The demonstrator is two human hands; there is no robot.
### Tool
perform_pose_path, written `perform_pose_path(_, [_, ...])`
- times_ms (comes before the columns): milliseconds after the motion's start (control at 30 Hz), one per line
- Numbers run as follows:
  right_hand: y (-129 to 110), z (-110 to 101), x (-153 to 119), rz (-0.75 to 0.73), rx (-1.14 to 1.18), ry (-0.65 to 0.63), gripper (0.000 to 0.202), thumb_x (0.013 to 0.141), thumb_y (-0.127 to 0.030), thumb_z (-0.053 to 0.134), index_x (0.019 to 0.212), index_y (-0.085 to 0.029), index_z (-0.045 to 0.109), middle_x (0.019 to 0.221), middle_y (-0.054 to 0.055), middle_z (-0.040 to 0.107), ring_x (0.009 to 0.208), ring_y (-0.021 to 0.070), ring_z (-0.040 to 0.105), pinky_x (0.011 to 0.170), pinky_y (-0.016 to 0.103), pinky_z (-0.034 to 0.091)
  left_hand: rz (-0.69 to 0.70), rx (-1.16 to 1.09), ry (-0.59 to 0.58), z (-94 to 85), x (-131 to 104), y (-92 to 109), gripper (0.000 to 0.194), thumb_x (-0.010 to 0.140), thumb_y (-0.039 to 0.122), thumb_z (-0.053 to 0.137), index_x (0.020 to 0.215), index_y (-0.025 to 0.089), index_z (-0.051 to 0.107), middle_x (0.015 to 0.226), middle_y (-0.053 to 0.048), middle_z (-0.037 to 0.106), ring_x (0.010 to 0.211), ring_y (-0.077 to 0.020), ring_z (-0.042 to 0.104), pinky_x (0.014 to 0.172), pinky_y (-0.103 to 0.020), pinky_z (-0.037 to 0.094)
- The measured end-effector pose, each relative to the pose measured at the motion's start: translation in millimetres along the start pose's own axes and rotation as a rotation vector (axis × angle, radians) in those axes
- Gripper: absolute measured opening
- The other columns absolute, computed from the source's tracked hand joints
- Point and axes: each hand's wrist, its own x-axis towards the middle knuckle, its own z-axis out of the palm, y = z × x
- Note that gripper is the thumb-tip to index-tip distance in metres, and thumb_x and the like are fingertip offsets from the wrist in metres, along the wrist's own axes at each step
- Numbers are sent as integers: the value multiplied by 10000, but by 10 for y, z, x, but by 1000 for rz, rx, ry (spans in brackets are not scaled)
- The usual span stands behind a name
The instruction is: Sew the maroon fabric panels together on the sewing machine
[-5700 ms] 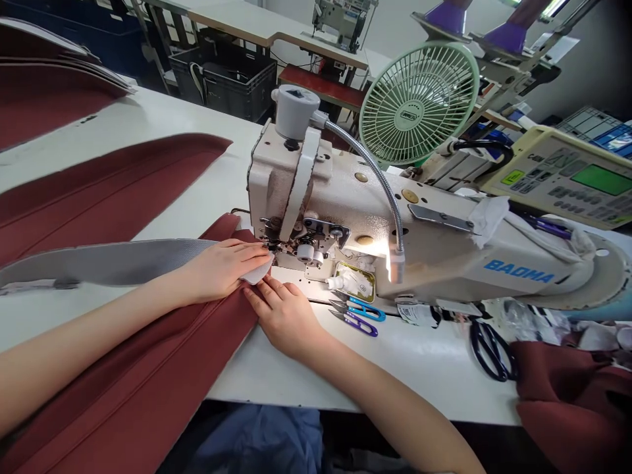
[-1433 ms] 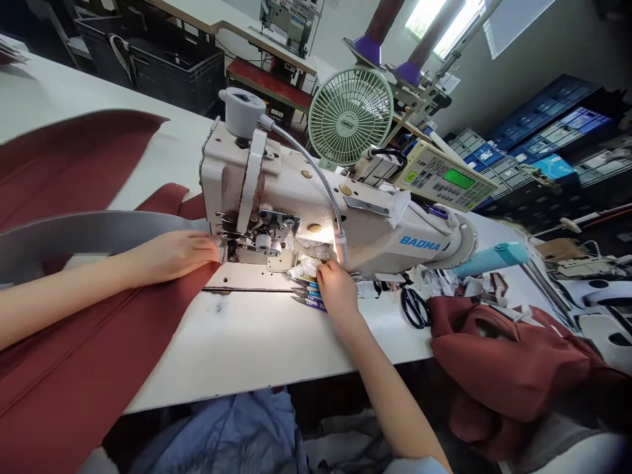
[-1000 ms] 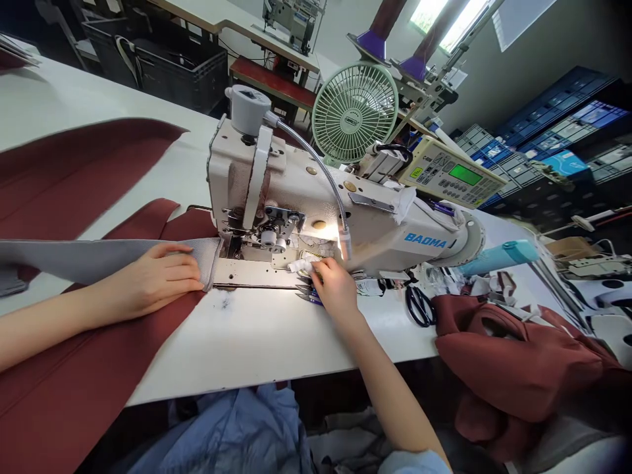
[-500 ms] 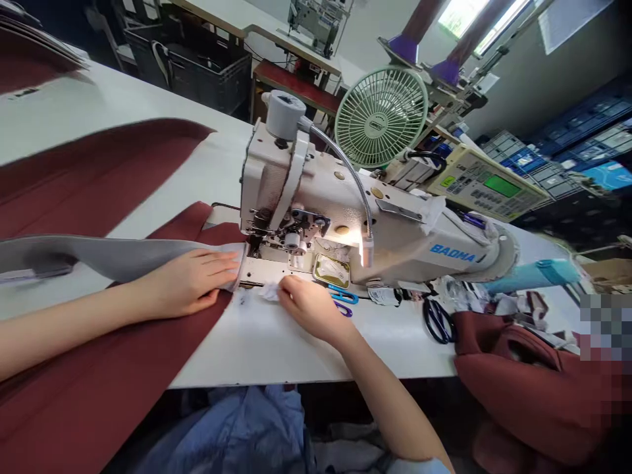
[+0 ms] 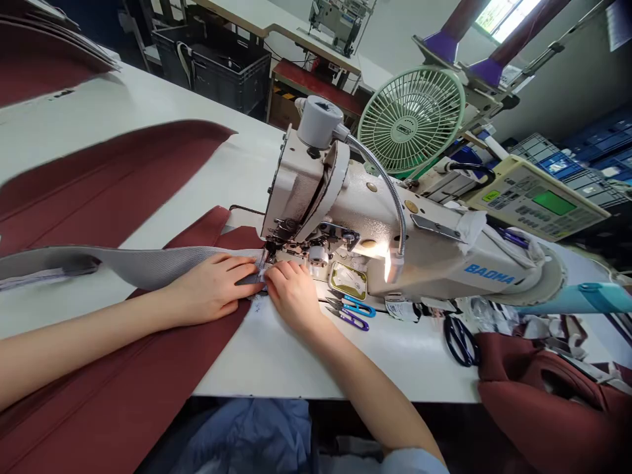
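Slippage threatened the grey strip (image 5: 148,266) because the left hand (image 5: 210,289) only pressed flat, fingers spread; the right hand (image 5: 295,297), grip unclear, crowded the sewing machine (image 5: 291,184).

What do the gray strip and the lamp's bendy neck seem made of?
Gray strip, under the left hand: probably matte fabric; it curves softly and shows fine texture.
Lamp neck: apparently shiny metal, judging by its ribbed, glinting surface.

Blue "BAOMA" lettering (image 5: 489,274) on sewing machine (image 5: 439,247); fan badge (image 5: 404,130) illegible.
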Motion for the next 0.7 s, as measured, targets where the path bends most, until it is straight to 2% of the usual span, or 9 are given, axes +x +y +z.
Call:
perform_pose_path(67, [51, 20, -8, -38, 48, 44, 176, 1016, -237, 547, 1107, -209, 695, 1096, 58, 707, 982, 196, 613, 851, 299, 427, -6, -13, -8, -3, 1, 1, 404, 850, 196, 637, 1245, 273, 673, 1270, -97, 656, 1225, -307, 573, 1004, -462, 463])
perform_pose_path(167, [111, 21, -4, -6, 44, 60, 217, 1029, -267, 536, 1152, -230, 711, 1071, 56, 706, 944, 189, 616, 834, 302, 430, -21, -57, 2, -2, -2, -1, 432, 861, 166, 601, 1279, 268, 645, 1287, -81, 655, 1256, -292, 559, 1040, -453, 444])
perform_pose_path(267, [124, 15, -5, 45, -13, 53, 225, 1029, -314, 545, 1148, -257, 727, 989, 54, 700, 875, 190, 613, 778, 312, 417, -65, -123, 48, 4, -13, -8, 438, 859, 114, 541, 1278, 209, 622, 1316, -87, 650, 1268, -266, 560, 1076, -427, 433])
perform_pose_path(400, [94, 32, -6, 55, -66, 58, 224, 1026, -304, 555, 1183, -261, 708, 976, 51, 705, 873, 199, 604, 756, 323, 395, -124, -197, 99, 8, -27, -30, 357, 847, 131, 531, 1188, 151, 632, 1349, -118, 631, 1295, -270, 547, 1080, -403, 457])
perform_pose_path(567, [66, 94, -1, 53, -157, 87, 212, 1038, -320, 528, 1060, -230, 718, 1034, 69, 693, 849, 192, 575, 734, 338, 367, -128, -236, 86, 17, -33, -56, 349, 850, 129, 528, 1178, 171, 640, 1338, -101, 642, 1319, -270, 537, 1090, -405, 472])
perform_pose_path(700, [49, 131, -13, 39, -246, 118, 205, 1039, -291, 518, 1131, -233, 691, 932, 60, 659, 805, 197, 541, 703, 350, 349, -123, -221, 72, 14, -34, -62, 348, 846, 127, 523, 1172, 164, 639, 1332, -108, 646, 1306, -278, 550, 1073, -419, 488])
